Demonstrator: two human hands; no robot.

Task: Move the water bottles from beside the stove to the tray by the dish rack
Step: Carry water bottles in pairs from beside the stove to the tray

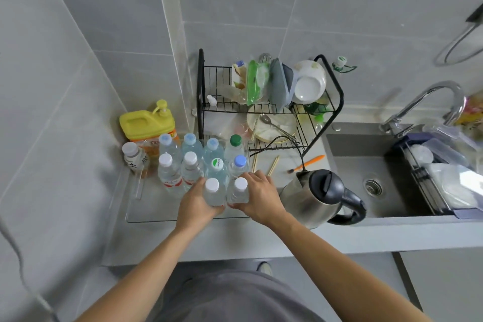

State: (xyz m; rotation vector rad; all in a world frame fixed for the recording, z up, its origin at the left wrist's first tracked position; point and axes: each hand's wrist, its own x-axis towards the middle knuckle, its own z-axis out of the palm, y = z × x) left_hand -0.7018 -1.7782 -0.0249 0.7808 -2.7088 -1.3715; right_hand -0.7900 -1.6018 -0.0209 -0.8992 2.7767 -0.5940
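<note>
I see left hand (196, 203) and right hand (258, 195), fingers curled, each gripping a white-capped bottle (214, 192) upright on the tray (146, 206), kettle (317, 196) at 3 o'clock.

Bottles (198, 165) in tray (146, 206) (left of kettle (318, 196))

Clear plastic bottles (192, 172); glossy steel kettle (307, 197)

Single head-worn view, looking steeply down.
It faced the tiled far wall from close above the tabletop (261, 240), the sink (350, 165) lying to the right.
</note>
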